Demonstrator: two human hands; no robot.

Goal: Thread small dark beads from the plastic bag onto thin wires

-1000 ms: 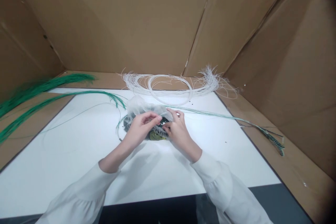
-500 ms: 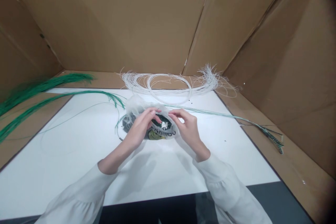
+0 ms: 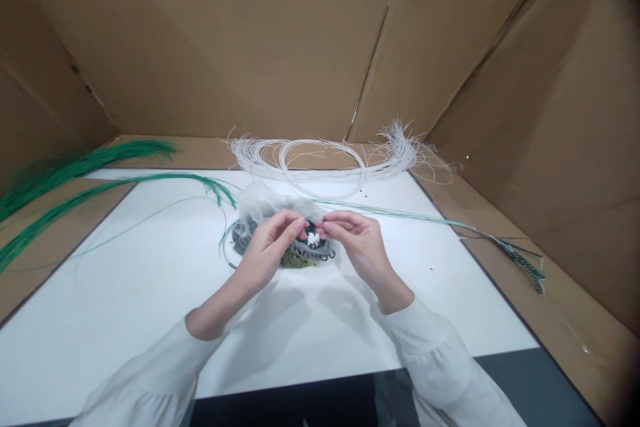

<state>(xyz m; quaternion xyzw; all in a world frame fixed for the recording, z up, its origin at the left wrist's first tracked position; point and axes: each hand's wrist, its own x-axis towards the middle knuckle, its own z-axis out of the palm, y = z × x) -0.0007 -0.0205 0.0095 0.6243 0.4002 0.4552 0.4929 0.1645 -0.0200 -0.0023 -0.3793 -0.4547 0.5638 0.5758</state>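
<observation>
A translucent plastic bag [image 3: 257, 199] with dark printed letters lies open on the white tabletop. Small dark pieces and a cluster of white ones [image 3: 313, 239] show in its mouth. My left hand [image 3: 270, 243] is above the bag's left side, thumb and forefinger pinched together. Facing it, my right hand [image 3: 363, 247] pinches at the bag's right side, a tiny dark speck at its fingertips. The fingertips of both hands are close together over the opening. Whatever lies between them is too small to name.
A coil of white strands [image 3: 323, 145] lies behind the bag. Green strand bundles [image 3: 100, 188] spread at the left. Thin pale-green strands [image 3: 430, 217] run right to dark beaded ends [image 3: 525, 267]. Cardboard walls [image 3: 240, 47] enclose the back and sides.
My left fingers have closed from a spread pose into a pinch. The right hand has shifted slightly, its fingertips now nearer the left ones. The bag has stayed in place.
</observation>
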